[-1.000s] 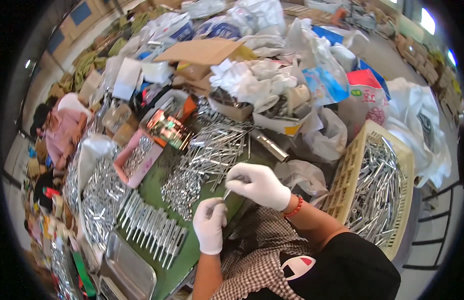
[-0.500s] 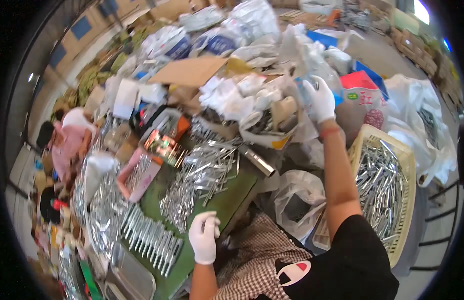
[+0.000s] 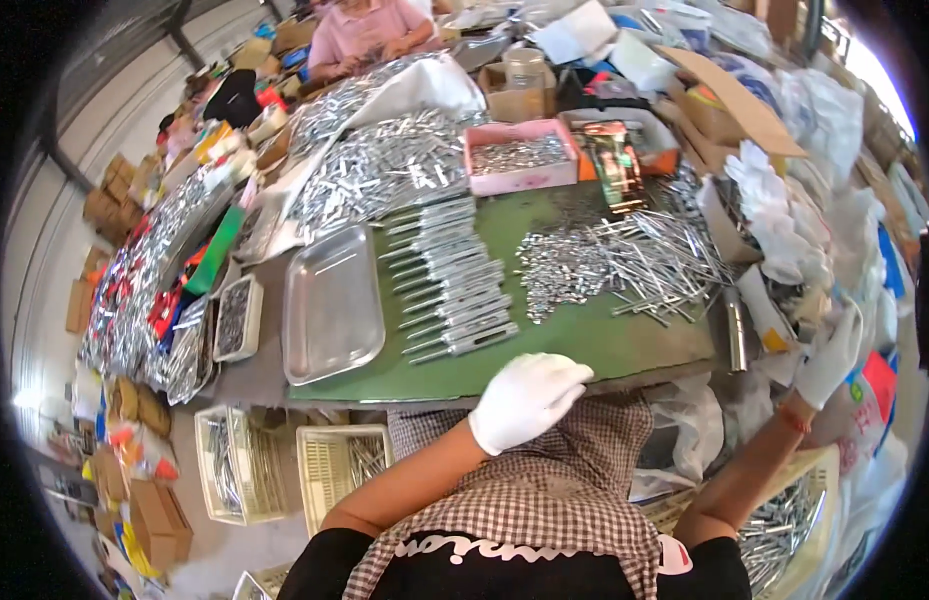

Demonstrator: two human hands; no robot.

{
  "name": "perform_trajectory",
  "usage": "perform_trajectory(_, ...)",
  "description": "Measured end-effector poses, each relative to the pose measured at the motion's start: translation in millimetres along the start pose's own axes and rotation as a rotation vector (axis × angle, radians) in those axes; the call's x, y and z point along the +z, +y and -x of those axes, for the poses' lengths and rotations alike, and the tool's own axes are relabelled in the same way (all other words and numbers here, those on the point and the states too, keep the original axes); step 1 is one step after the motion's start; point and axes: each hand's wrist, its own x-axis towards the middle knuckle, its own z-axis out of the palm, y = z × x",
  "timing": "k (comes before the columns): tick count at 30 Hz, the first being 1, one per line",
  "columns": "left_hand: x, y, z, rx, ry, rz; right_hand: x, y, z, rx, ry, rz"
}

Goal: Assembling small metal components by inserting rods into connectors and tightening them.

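Observation:
My left hand [image 3: 529, 402], in a white glove, hovers over the front edge of a green work surface [image 3: 424, 383]. Its fingers are curled and pressed together; whether anything lies under them is hidden. My right hand [image 3: 829, 357], also gloved, is out at the far right with fingers apart, beside a whitish bag, and nothing shows in it. A shiny metal tube [image 3: 735, 330] stands out near that hand. Between the hands and the back lie a pile of thin metal rods [image 3: 664, 265], a heap of small metal pieces [image 3: 564, 268] and a row of slim metal parts [image 3: 454, 275].
An empty metal tray [image 3: 334, 305] sits left of the row. Behind are a pink box [image 3: 521, 158] of small parts and a large metal heap [image 3: 384, 170]. Yellowish baskets [image 3: 239, 465] stand below left. A person in pink [image 3: 369, 35] sits across.
The view has swung left and down toward the table. My right hand has come down from the bags at the back to the right side; my left still hovers by the table's front edge.

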Motion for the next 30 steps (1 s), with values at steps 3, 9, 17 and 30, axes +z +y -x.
perform_trajectory(3,-35.6,-10.7,10.4,-0.195,0.054,-0.373,0.2,-9.8,5.1,-0.063,-0.078,0.032)
perform_trajectory(9,-50.4,-32.7,32.6,-0.35,0.17,-0.546,38.1,-102.0,40.0,0.332,-0.351,-0.702)
perform_trajectory(17,-62.6,-32.8,28.2,-0.307,0.154,-0.518,47.1,-244.2,66.8,0.383,-0.717,-0.798)
perform_trajectory(30,-158.6,-261.8,-96.4,-0.059,-0.039,-0.886,61.5,-259.1,97.7,-0.153,-0.442,-0.433)
